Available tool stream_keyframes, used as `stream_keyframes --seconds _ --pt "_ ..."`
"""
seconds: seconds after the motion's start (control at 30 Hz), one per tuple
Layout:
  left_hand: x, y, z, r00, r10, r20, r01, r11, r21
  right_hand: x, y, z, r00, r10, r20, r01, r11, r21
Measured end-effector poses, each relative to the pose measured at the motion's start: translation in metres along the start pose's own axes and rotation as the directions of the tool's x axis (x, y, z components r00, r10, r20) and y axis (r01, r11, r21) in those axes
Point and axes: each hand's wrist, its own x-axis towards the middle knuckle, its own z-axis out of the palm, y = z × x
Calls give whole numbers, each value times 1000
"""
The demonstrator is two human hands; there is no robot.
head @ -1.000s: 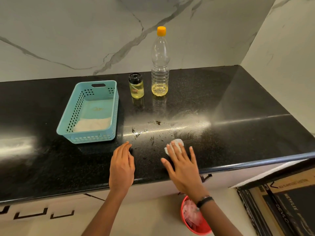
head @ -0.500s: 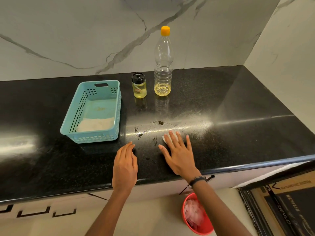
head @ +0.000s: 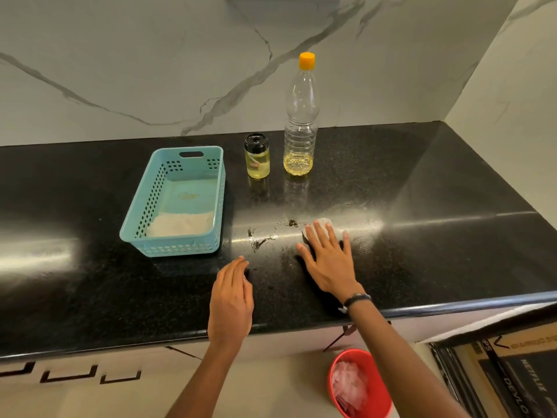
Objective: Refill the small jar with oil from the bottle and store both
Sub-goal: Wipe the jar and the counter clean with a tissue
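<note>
A small glass jar (head: 257,160) with a black lid holds yellow oil and stands upright at the back of the black counter (head: 422,236). Just right of it stands a tall clear bottle (head: 300,122) with an orange cap and a little oil at its bottom. My right hand (head: 328,259) lies flat with fingers spread, pressing a white tissue (head: 320,223) onto the counter beside wet oil smears (head: 262,238). My left hand (head: 232,300) rests palm down near the front edge, holding nothing. Both hands are well in front of the jar and bottle.
A light blue perforated basket (head: 141,218) sits left of the jar, with a whitish sheet on its floor. Marble wall behind and at the right. A red bin (head: 379,396) with crumpled tissue stands on the floor below; a cardboard box (head: 512,378) lies at the lower right.
My right hand has slid the tissue away from me, from near the front edge up to the oil smears. My left hand has barely shifted.
</note>
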Motion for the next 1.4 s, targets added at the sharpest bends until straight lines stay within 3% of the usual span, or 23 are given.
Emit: stream_keyframes --seconds 0.23,0.37,0.5,0.67,0.8,0.93,1.07,1.23,1.33,1.4 --pt "0 1 -1 1000 1 -8 -1 1000 -3 -23 -7 7 969 -244 26 245 967 -75" --pt "0 -1 0 1000 4 -5 -5 1000 -9 -15 24 -1 992 -125 -12 123 989 -82" --pt "-1 -1 1 1000 -4 -8 4 1000 -7 30 0 0 999 -37 4 37 999 -22" --pt "2 -1 1 1000 3 -5 -3 1000 22 29 -40 13 979 -204 21 205 979 -20" --pt "2 0 1 1000 -1 -4 1 1000 17 -17 -22 12 934 -357 25 357 933 -49" --pt "1 -3 1 1000 -9 -6 9 1000 3 1 -1 5 971 -241 10 241 968 -68" --pt "1 -1 2 1000 -5 2 5 1000 29 44 -35 12 988 -151 17 151 988 -8" --pt "2 -4 4 1000 -8 23 7 999 50 23 -68 25 940 -340 27 341 940 1" --pt "1 -3 4 999 -32 9 32 999 16 -11 -41 21 895 -445 26 446 894 -41" --pt "2 -1 2 1000 -29 -3 29 1000 7 -14 -18 14 906 -422 13 422 903 -79"
